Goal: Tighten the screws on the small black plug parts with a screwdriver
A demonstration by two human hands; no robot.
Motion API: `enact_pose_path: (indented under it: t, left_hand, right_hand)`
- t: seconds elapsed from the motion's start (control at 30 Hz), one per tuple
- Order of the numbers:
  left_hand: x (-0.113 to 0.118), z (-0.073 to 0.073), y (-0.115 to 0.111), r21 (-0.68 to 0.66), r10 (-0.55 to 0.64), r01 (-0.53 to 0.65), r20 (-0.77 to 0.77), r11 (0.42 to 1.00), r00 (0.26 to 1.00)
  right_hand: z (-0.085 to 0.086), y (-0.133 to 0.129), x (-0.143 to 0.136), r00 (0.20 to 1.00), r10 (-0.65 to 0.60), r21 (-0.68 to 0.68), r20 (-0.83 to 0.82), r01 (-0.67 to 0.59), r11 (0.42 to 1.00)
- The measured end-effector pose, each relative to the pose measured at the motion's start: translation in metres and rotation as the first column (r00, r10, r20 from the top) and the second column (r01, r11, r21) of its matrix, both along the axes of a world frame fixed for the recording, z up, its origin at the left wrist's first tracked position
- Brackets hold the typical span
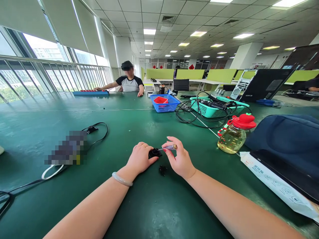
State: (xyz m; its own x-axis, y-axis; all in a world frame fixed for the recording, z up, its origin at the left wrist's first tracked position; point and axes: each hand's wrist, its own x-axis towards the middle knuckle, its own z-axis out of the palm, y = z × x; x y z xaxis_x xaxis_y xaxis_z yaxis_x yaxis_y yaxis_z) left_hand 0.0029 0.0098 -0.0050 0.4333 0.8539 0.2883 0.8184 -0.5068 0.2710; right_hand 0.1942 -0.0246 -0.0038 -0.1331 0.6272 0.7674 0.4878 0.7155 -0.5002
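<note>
On the green table [139,205], my left hand [141,157] holds a small black part [155,153] between thumb and fingers. My right hand [179,158] pinches a small screwdriver [171,147] with a clear handle, held nearly level. Its thin shaft points left, and the tip meets or nearly meets the black part; the exact contact is too small to tell. A second small black piece [162,170] lies just below, between the hands, touched by neither. A pale bangle is round my left wrist.
Ahead stand a blue basket [164,107] with a red container and a teal basket [211,112] of black cables. A red-lidded bottle [233,136], a dark bag [286,139] and a white packet [276,187] lie right. Cables lie left; a person [129,82] sits across the table.
</note>
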Motion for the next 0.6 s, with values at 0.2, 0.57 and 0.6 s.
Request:
enact_pose_path:
  t: [0.2,0.57,0.6]
  left_hand:
    - [0.0014,0.0026,-0.0036,0.0,-0.01,0.01,0.029,1.0,1.0]
    - [0.0032,0.0059,-0.0054,0.025,-0.015,0.013,0.066,1.0,0.998]
    - [0.0033,0.0055,-0.0055,0.032,-0.018,0.015,0.073,0.999,0.997]
  right_hand:
    - [-0.0012,0.0028,0.0002,0.999,0.0,-0.089,-0.032,-0.003,0.996]
    - [-0.0006,0.0064,-0.0002,0.997,0.019,-0.215,-0.07,-0.034,0.976]
    - [-0.0008,0.0059,0.0,0.996,0.022,-0.205,-0.084,-0.039,0.978]
